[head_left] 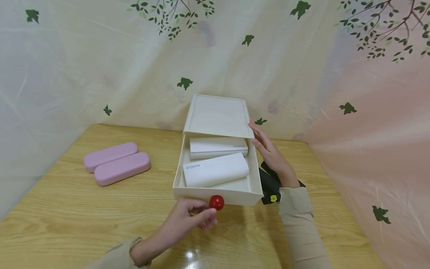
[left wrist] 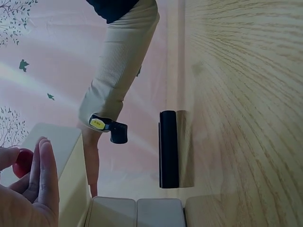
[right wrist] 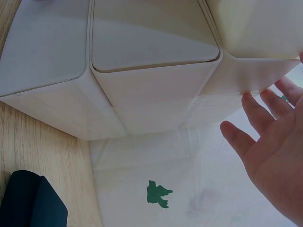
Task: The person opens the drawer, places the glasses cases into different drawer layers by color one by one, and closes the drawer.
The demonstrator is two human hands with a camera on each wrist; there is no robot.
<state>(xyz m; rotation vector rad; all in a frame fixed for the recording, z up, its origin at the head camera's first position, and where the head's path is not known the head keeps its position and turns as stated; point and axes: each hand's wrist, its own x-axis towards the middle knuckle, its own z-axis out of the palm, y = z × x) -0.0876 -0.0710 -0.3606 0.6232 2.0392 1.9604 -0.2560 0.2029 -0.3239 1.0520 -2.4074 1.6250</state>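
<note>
A cream drawer unit (head_left: 218, 114) stands at the back of the table, its top drawer (head_left: 231, 198) pulled out toward me. In it lie two white cases, a rear one (head_left: 215, 145) and a front one (head_left: 216, 170), both with dark lettering. My left hand (head_left: 188, 218) holds the drawer's round red knob (head_left: 217, 202) between thumb and fingers; the left wrist view shows the knob (left wrist: 22, 163) there too. Fingers extended, my right hand (head_left: 270, 153) rests against the unit's right side near its top. The right wrist view shows that hand (right wrist: 274, 142) at the upper edge.
Two pink cases (head_left: 122, 168) lie side by side on the wooden table (head_left: 67, 220) at left. A black case (left wrist: 169, 149) lies to the right of the unit, partly behind my right arm in the head view. Closed lower drawers (right wrist: 151, 33) sit below the open one.
</note>
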